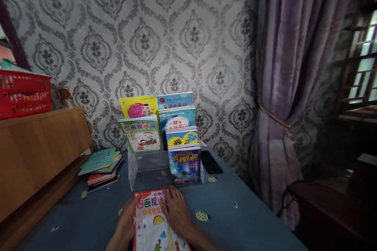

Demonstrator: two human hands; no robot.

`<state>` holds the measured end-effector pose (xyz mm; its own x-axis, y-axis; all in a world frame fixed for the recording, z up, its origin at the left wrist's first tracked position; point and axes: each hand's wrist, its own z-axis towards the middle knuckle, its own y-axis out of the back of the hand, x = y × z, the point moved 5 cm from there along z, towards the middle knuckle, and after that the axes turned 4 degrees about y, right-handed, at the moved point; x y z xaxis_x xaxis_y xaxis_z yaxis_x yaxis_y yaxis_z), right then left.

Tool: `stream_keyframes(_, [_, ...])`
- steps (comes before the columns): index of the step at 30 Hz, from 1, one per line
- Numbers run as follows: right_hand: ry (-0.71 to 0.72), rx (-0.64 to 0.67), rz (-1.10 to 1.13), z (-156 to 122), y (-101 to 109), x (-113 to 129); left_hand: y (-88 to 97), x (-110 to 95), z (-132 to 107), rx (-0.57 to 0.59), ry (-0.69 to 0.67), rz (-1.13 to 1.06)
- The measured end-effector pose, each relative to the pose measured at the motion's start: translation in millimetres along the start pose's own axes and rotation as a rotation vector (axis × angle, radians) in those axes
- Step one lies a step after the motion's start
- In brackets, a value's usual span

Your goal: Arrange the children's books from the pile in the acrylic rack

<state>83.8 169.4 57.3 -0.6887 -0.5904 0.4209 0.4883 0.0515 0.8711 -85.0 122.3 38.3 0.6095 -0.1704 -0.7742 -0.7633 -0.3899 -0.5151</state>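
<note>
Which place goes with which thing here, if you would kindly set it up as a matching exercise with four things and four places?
Things
1. red basket
2. black phone
3. flat pile of books
4. red-edged book

Places
A. on the blue table, just right of the clear stand
B. under the left hand and right hand
C. on top of the wooden cabinet
D. on the table, left of the clear stand

Pairs: 1-C, 2-A, 3-D, 4-B
</note>
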Motion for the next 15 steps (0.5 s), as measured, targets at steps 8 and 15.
stream_keyframes(8, [-0.148,-0.155,0.524,0.5,-12.3,-20.8,-22.1,10.9,-20.2,-0.015,0.084,-0.135])
stream_keyframes(15, [-0.27,-0.297,1.001,-1.6,7.0,-13.0,-34.2,-15.5,-38.4,-0.091,-0.025,-0.088])
